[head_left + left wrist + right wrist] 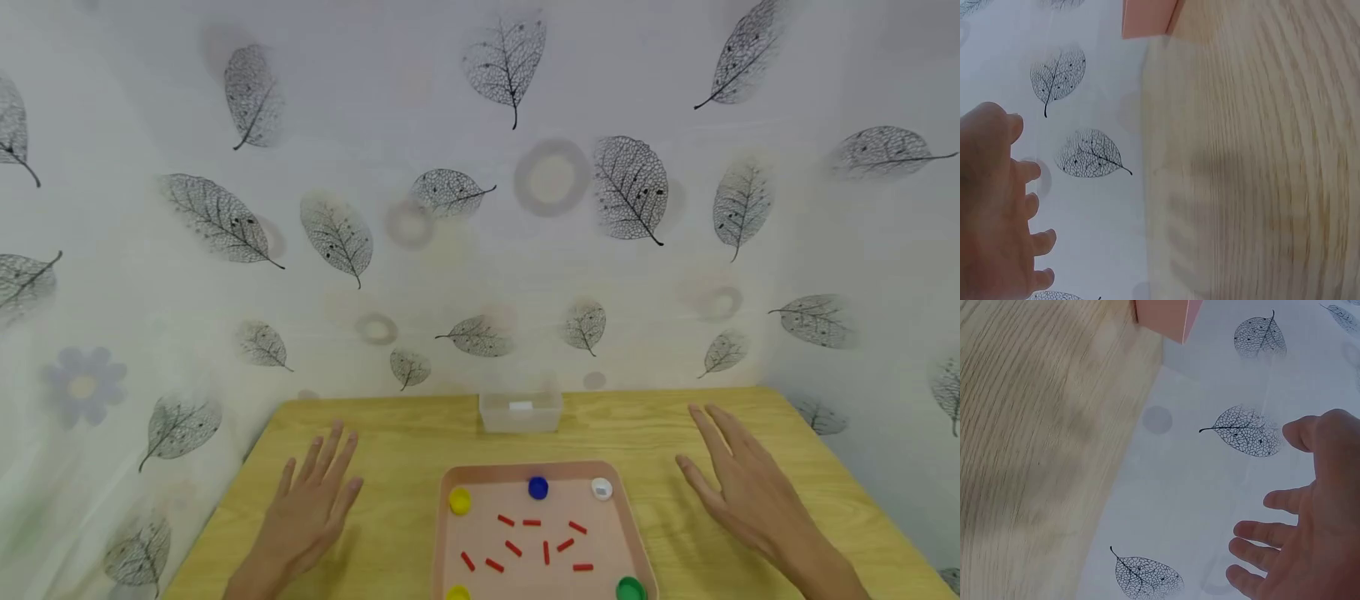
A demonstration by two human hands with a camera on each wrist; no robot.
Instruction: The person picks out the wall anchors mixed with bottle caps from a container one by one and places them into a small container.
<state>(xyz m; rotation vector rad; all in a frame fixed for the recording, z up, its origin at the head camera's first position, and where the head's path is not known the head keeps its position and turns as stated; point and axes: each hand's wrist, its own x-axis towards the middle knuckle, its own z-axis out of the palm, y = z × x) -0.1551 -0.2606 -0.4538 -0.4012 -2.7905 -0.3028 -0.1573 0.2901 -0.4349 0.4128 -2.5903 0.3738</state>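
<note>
My left hand (307, 508) is held over the table to the left of a pink tray (444, 533), its fingers extended and nothing in it. On the tray's other side my right hand (753, 492) also has its fingers stretched out and holds nothing. Several short red sticks (513, 548) lie scattered on the tray floor. Round caps stand near the tray's edges: a yellow cap (460, 501), a blue cap (537, 487), a white cap (602, 488) and a green cap (631, 588). A second yellow cap (458, 593) is cut off by the frame's bottom.
A clear plastic box (521, 414) with a white label stands at the table's back edge, behind the tray. The wooden table (397, 450) is bordered at the back and sides by white leaf-patterned sheeting (480, 267).
</note>
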